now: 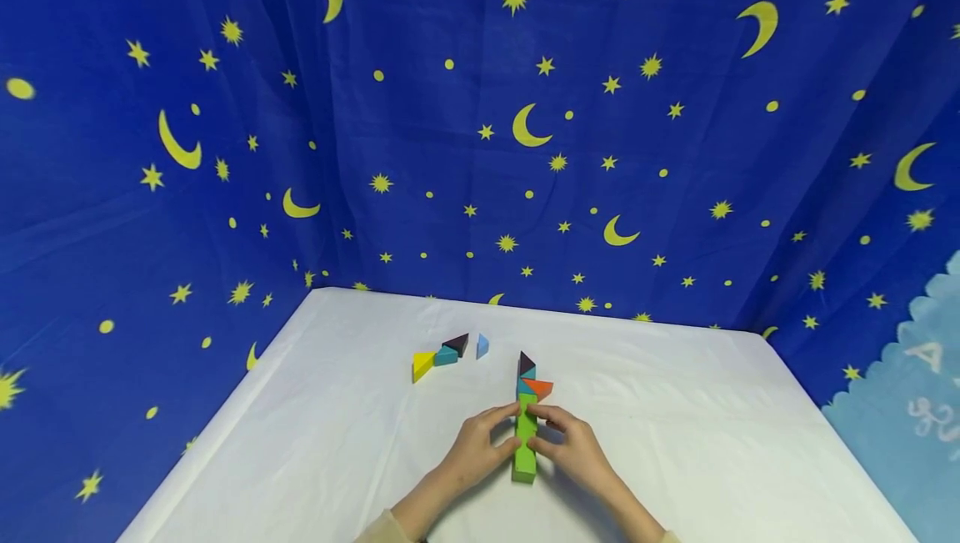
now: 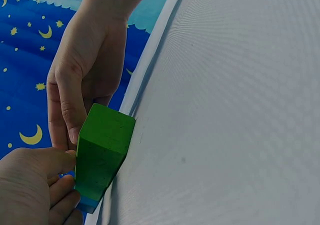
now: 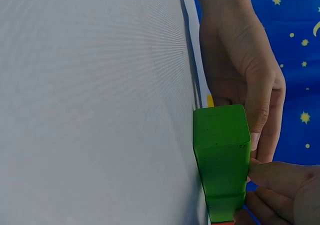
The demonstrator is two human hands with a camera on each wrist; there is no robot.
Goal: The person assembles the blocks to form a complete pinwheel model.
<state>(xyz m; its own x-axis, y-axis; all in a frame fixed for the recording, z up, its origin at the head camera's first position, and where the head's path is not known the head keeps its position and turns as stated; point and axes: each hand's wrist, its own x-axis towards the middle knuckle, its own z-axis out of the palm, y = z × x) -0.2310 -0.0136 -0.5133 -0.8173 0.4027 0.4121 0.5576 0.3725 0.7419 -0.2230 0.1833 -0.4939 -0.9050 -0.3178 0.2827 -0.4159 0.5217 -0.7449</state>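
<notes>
A row of green blocks (image 1: 525,464) lies on the white table, running away from the person. My left hand (image 1: 480,443) rests its thumb and fingertips along the left side of this row. From the right, my right hand (image 1: 573,447) touches it the same way, thumb nearer the body. Both wrist views show the front green block (image 2: 102,157) with fingertips at its side; a seam in the right wrist view parts it from a second green block (image 3: 226,208). Past the far end sit an orange triangular block (image 1: 540,389), blue pieces and a black triangular block (image 1: 527,360).
Off to the back left lie a yellow triangular block (image 1: 422,364), a teal block (image 1: 446,356), another black triangular block (image 1: 457,344) and a light blue block (image 1: 482,346). Blue cloth (image 1: 450,151) with yellow moons and stars hangs behind the white table (image 1: 712,443).
</notes>
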